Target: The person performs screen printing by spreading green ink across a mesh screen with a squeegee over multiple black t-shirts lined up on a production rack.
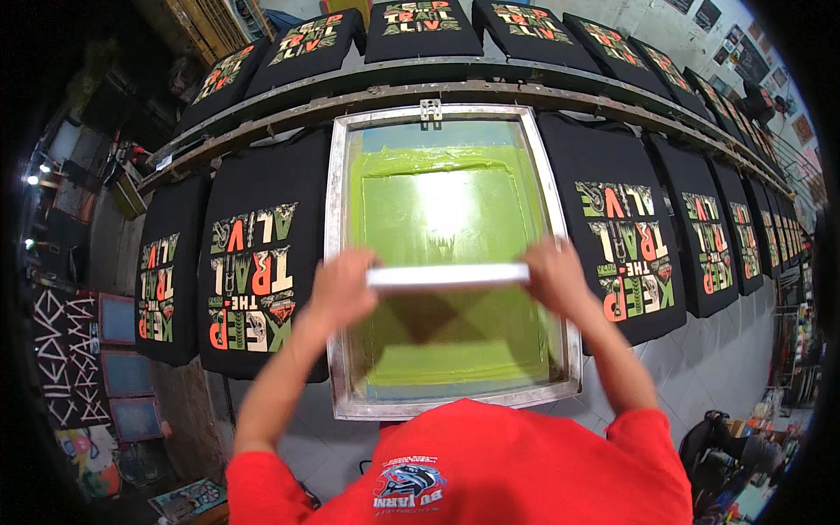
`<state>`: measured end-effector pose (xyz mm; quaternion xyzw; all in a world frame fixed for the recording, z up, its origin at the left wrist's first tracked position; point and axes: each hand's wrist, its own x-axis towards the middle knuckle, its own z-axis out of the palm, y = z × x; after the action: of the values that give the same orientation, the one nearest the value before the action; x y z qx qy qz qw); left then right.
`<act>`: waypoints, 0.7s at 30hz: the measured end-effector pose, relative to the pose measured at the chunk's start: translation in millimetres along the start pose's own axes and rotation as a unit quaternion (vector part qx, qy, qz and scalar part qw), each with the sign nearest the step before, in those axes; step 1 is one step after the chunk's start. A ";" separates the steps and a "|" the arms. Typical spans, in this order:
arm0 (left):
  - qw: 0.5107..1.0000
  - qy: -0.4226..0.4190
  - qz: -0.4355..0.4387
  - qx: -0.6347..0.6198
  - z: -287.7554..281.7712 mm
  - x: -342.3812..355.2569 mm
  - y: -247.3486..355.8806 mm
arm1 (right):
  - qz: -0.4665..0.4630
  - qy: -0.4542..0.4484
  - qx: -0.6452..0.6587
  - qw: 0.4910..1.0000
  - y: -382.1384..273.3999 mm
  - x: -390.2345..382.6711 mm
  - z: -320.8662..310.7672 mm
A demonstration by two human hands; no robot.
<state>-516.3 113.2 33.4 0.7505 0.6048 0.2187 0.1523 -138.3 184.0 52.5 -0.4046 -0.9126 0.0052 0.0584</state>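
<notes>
l grip [344, 284], r grip [555, 273] closed rnd wht bar [448, 276].

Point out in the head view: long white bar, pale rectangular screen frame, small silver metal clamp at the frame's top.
Long white bar [448, 276]: head view, middle of its length.
Pale rectangular screen frame [335, 210]: head view, left rail.
Small silver metal clamp [430, 111]: head view, its body.
</notes>
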 end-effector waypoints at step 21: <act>0.987 0.126 0.074 -0.070 72.4 -213.4 74.8 | 0.024 0.049 0.131 0.990 -109.5 -216.3 28.8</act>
<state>-453.1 -108.8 -22.5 0.7472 0.5449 0.3639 0.1110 -78.3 -48.4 7.9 -0.4153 -0.8900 0.1062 0.1552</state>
